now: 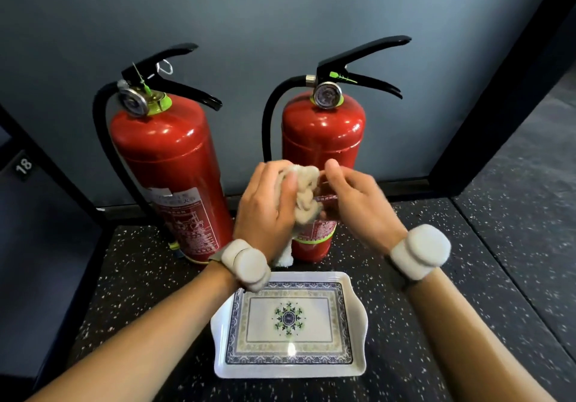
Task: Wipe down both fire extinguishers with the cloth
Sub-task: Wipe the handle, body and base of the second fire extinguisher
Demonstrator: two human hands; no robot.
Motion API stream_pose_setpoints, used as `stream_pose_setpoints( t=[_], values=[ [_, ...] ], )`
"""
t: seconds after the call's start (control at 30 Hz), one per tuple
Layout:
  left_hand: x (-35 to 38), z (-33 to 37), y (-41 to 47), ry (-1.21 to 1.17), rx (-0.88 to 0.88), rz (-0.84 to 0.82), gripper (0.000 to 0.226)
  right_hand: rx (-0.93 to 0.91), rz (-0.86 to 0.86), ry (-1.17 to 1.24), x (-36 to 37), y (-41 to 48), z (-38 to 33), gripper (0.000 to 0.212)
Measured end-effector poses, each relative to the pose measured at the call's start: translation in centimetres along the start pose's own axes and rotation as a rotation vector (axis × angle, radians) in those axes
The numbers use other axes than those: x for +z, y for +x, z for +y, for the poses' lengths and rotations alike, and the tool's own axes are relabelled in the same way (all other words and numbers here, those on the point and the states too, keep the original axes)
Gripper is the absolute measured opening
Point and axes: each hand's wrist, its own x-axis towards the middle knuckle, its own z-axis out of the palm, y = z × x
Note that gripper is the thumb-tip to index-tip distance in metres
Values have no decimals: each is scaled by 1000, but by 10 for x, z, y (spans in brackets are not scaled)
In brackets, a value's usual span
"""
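Two red fire extinguishers stand upright on the speckled floor against a grey wall: the left extinguisher [174, 180] and the right extinguisher [322, 133]. Each has a black handle, a black hose and a pressure gauge. A beige cloth [307, 192] is bunched up in front of the right extinguisher's lower body. My left hand [268, 205] grips the cloth from the left. My right hand [358, 202] pinches its right side with the fingertips. A tail of the cloth hangs down below my left wrist. The hands hide the right extinguisher's label.
A white rectangular tray [355, 370] with a blue patterned border lies on the floor just in front of me, below my hands. A dark frame post [498, 90] rises on the right. A dark panel with the number 18 [23, 166] is at the left.
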Motion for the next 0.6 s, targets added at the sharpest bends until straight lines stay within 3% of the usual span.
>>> stream_pose_setpoints(
  t=[0.07, 0.1, 0.17, 0.23, 0.43, 0.5, 0.6],
  values=[
    [-1, -3, 13, 9, -88, 147, 16, -136, 269, -423, -11, 5, 9, 42],
    [-2, -1, 20, -20, -147, 215, 18, -173, 336, -469, -15, 7, 12, 53],
    [0, 9, 35, -129, -240, 295, 23, -242, 322, -452, -24, 18, 18, 100],
    [12, 24, 45, -221, -292, 346, 24, -330, 254, -455, -29, 34, 21, 129],
    [62, 28, 47, -264, -345, 459, 23, -490, 90, -391, -40, 64, 19, 127],
    [77, 12, 30, -238, -360, 441, 24, -492, 54, -354, -42, 65, 20, 128],
    [103, -19, -7, -208, -526, 376, 28, -459, 37, -313, -42, 66, 22, 134]
  ],
)
